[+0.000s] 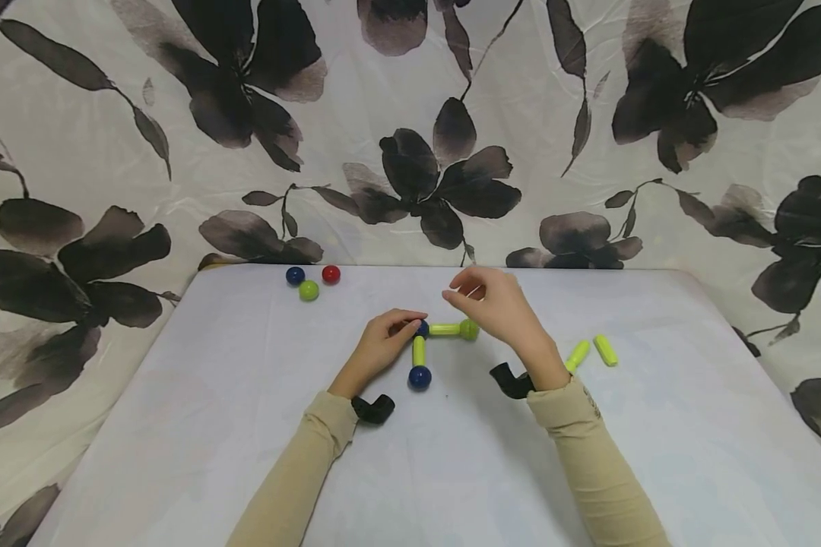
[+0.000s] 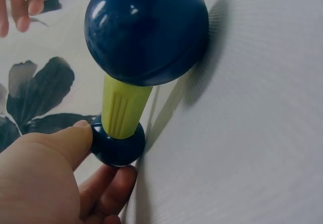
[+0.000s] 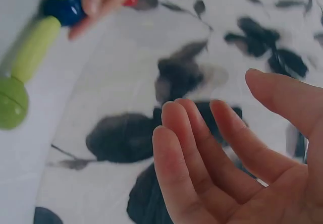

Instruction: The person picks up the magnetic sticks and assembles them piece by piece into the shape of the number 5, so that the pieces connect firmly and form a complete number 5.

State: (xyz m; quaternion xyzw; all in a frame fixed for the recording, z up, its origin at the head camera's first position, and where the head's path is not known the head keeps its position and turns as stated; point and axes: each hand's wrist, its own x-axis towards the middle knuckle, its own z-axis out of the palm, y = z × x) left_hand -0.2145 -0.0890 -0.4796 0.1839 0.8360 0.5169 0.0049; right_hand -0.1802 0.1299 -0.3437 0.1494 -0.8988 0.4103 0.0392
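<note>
My left hand (image 1: pixel 383 342) pinches a dark blue ball (image 2: pixel 118 146) between thumb and fingers at the corner of an L-shaped piece. One yellow-green rod (image 1: pixel 419 351) runs from that ball toward me and ends in a second blue ball (image 1: pixel 420 377). Another yellow-green rod (image 1: pixel 445 330) goes right to a green ball (image 1: pixel 469 329). The piece lies on the white table. Above and right of the green ball, my right hand (image 1: pixel 496 304) is raised with nothing in it. In the right wrist view its fingers (image 3: pixel 174 158) are relaxed and apart from the thumb.
At the back left of the table (image 1: pixel 246 456) lie a blue ball (image 1: pixel 296 276), a green ball (image 1: pixel 309 290) and a red ball (image 1: pixel 331 274). Two loose yellow-green rods, one (image 1: pixel 605 350) farther right and one (image 1: pixel 578 355) partly behind my right wrist, lie on the right. A floral cloth hangs behind.
</note>
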